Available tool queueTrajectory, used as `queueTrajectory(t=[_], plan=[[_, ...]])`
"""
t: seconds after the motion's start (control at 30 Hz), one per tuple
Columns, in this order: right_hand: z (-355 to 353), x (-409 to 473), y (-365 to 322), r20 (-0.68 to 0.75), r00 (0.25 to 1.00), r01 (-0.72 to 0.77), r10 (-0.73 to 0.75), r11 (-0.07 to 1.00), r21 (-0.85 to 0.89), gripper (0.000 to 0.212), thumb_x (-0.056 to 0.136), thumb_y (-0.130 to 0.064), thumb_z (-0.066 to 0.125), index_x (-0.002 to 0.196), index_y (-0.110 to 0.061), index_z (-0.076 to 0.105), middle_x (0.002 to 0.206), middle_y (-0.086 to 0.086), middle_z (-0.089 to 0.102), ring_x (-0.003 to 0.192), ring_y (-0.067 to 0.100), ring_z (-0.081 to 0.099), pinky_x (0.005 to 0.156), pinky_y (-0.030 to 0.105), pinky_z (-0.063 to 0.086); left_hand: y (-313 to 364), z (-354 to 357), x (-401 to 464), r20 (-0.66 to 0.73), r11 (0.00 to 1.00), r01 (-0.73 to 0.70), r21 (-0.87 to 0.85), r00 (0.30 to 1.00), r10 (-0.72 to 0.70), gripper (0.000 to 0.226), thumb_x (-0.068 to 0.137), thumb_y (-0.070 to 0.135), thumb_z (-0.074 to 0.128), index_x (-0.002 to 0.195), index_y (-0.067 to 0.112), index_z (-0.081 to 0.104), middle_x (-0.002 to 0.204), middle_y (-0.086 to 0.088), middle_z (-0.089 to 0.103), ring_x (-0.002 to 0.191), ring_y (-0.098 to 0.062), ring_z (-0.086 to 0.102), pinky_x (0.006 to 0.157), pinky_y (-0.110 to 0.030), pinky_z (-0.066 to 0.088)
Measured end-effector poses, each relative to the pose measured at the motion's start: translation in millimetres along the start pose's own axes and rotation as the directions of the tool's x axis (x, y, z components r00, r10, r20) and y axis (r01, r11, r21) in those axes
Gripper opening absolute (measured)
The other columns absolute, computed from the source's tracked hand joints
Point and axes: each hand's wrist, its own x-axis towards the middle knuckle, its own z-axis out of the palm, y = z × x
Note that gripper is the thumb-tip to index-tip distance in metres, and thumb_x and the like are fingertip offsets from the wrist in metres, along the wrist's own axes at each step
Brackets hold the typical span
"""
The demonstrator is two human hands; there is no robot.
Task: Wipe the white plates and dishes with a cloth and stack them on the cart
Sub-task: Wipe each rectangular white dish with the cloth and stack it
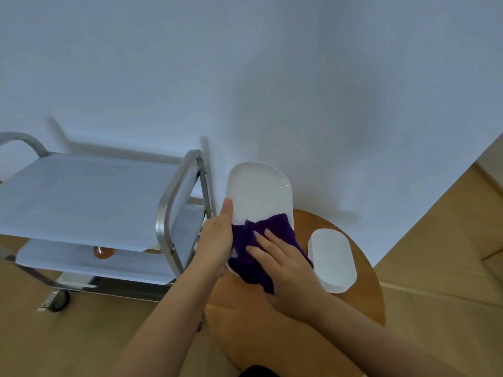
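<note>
A long white oval plate point(258, 191) is held up tilted above the round wooden table point(364, 289). My left hand point(217, 238) grips its left edge, thumb along the rim. A dark purple cloth point(261, 240) covers the plate's lower half. My right hand point(283, 262) presses flat on the cloth with straight fingers. A stack of several white oval plates point(333, 261) lies on the table to the right. The metal cart point(174, 202) stands to the left, its top shelf point(81, 197) covered with white paper.
A white wall rises right behind the table and the cart. The cart has a lower shelf point(114, 263) with a small brown object point(104, 253) on it, and a caster wheel point(58, 300). Wooden floor spreads to the right.
</note>
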Motion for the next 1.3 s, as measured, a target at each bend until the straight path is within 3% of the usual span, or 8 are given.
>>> queueTrajectory(t=[0.2,0.3,0.43,0.63,0.73,0.87,1.1,1.3], plan=[[-44.3,24.5,6.3,-0.202,0.963,-0.114,0.177,0.950,0.291,0.041,0.068,-0.007,0.077,0.104,-0.020,0.065,0.087,-0.013,0.070,0.080,0.004,0.067,0.069,0.013,0.052,16.0,-10.8,6.6,0.332,0.875,0.240,-0.421,0.938,-0.097,0.066,0.085,0.070,0.037,0.103,0.013,0.065,0.093,-0.012,0.074,0.081,-0.028,0.072,0.058,-0.036,0.058],[-67.0,36.9,8.9,-0.021,0.820,-0.402,0.572,0.603,0.689,0.045,0.070,-0.012,0.078,0.088,-0.045,0.053,0.077,-0.027,0.063,0.076,-0.007,0.061,0.059,0.006,0.048,10.3,-16.8,12.9,0.325,0.920,0.232,-0.315,0.937,-0.125,0.086,0.067,0.081,0.043,0.125,0.019,0.056,0.118,-0.011,0.066,0.099,-0.029,0.067,0.072,-0.044,0.055],[-81.9,39.2,27.7,0.190,0.816,-0.314,0.547,0.143,0.939,0.054,0.059,-0.002,0.079,0.102,-0.029,0.062,0.091,-0.005,0.072,0.084,0.016,0.069,0.065,0.028,0.056,-6.8,-16.1,21.2,0.283,0.888,0.167,-0.428,0.958,-0.044,0.090,0.065,0.059,0.073,0.140,0.018,0.042,0.141,-0.011,0.047,0.127,-0.026,0.048,0.104,-0.050,0.039],[-71.6,16.5,55.7,0.488,0.710,-0.341,0.508,-0.359,0.869,0.042,0.063,-0.005,0.073,0.105,-0.009,0.069,0.098,0.015,0.071,0.085,0.029,0.070,0.062,0.034,0.057,-15.6,-39.0,23.5,0.451,0.690,0.255,-0.678,0.885,0.117,0.047,0.075,0.003,0.051,0.121,0.005,0.055,0.106,-0.014,0.070,0.094,-0.027,0.069,0.071,-0.040,0.060],[-69.6,10.4,63.4,0.499,0.627,-0.492,0.598,-0.192,0.849,0.052,0.059,-0.015,0.086,0.107,-0.012,0.067,0.101,0.015,0.071,0.083,0.026,0.071,0.059,0.032,0.056,-15.4,-36.0,22.9,0.395,0.749,0.169,-0.641,0.909,0.133,0.045,0.072,-0.003,0.050,0.114,0.007,0.059,0.105,-0.013,0.070,0.093,-0.026,0.068,0.072,-0.037,0.060],[-55.1,10.8,65.4,0.024,0.437,-0.587,0.899,0.266,0.765,0.022,0.085,-0.034,0.065,0.102,-0.030,0.052,0.091,0.002,0.066,0.082,0.025,0.066,0.063,0.034,0.053,1.0,-36.4,20.6,0.210,0.869,-0.064,-0.490,0.959,0.189,0.035,0.078,-0.012,0.051,0.102,0.012,0.058,0.093,-0.007,0.071,0.080,-0.017,0.069,0.058,-0.026,0.057],[-36.2,62.6,14.0,-0.113,0.886,-0.352,0.450,0.811,0.466,0.066,0.084,-0.052,0.040,0.144,-0.033,0.020,0.137,-0.015,0.039,0.123,0.000,0.036,0.105,0.023,0.030,23.1,-10.9,-1.8,0.425,0.940,-0.330,0.081,0.865,0.267,0.026,0.070,-0.001,0.062,0.094,0.010,0.062,0.082,-0.010,0.067,0.075,-0.023,0.064,0.066,-0.032,0.052],[-36.1,72.9,24.3,0.244,0.893,-0.449,0.379,0.702,0.552,0.082,0.066,-0.065,0.055,0.135,-0.057,0.011,0.131,-0.019,0.038,0.109,0.001,0.043,0.089,0.022,0.041,29.7,-22.9,-11.1,0.503,0.945,-0.322,0.053,0.826,0.253,0.047,0.053,0.003,0.054,0.098,-0.009,0.062,0.085,-0.025,0.064,0.077,-0.031,0.062,0.071,-0.038,0.050]])
